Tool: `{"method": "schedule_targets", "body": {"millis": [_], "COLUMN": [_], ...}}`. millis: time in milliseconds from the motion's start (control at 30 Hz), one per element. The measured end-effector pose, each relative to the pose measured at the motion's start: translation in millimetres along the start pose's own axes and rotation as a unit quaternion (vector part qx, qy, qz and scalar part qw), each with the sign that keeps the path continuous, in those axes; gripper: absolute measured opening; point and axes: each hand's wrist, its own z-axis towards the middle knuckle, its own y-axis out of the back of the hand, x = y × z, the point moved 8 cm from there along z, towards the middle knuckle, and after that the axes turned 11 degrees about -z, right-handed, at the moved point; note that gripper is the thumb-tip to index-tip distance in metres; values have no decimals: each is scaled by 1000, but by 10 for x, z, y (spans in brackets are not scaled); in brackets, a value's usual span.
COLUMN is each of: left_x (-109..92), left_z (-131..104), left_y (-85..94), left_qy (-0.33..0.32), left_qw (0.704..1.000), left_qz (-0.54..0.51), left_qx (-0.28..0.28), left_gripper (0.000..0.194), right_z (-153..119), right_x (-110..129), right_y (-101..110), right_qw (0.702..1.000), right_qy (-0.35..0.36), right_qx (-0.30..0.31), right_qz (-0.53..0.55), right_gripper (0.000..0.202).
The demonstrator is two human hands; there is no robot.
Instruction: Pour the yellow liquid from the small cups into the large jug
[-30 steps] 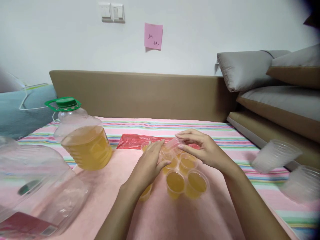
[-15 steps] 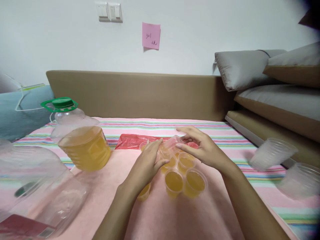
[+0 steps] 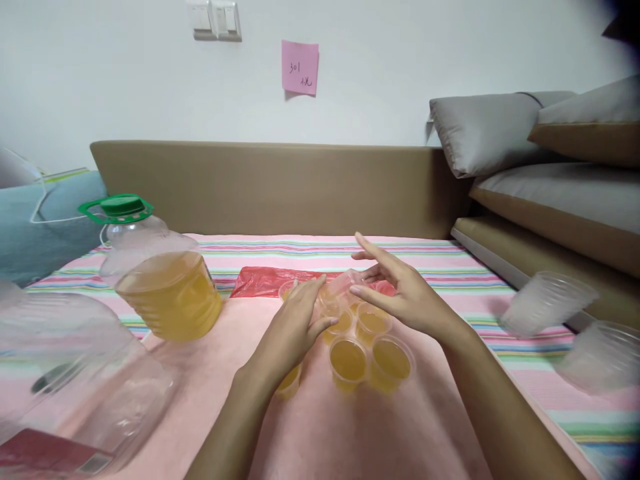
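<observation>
The right hand grasps a tilted clear cup near its base, probably to spare the rim; the left hand, at its eight o'clock, has an unclear grip; filled cups cluster at six, seemingly for reach.

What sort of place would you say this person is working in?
Probably a bedroom or similar living space: there is a low padded headboard against the wall, a striped sheet spread before it, and a stack of grey and brown cushions at the right.
</observation>
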Motion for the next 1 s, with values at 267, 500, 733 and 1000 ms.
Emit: {"method": "schedule_targets", "body": {"millis": [267, 500, 733, 1000], "left_x": [-8, -21, -34, -56], "left_z": [-11, -7, 2, 11], "left_y": [20, 23, 14, 28], "left_qy": [8, 1, -4, 11], "left_qw": [1000, 1000, 1000, 999], "left_qz": [-10, -9, -16, -39], "left_qx": [4, 6, 5, 5], "left_gripper": [66, 65, 64, 66], "right_z": [-42, -31, -14, -40], "right_x": [-51, -65, 14, -82], "right_y": [-8, -21, 16, -4], "right_qw": [999, 1000, 1000, 998], "right_qy": [-30, -11, 15, -48], "right_qx": [24, 22, 6, 13], "right_qz": [11, 8, -21, 42], "right_gripper": [99, 82, 48, 101]}}
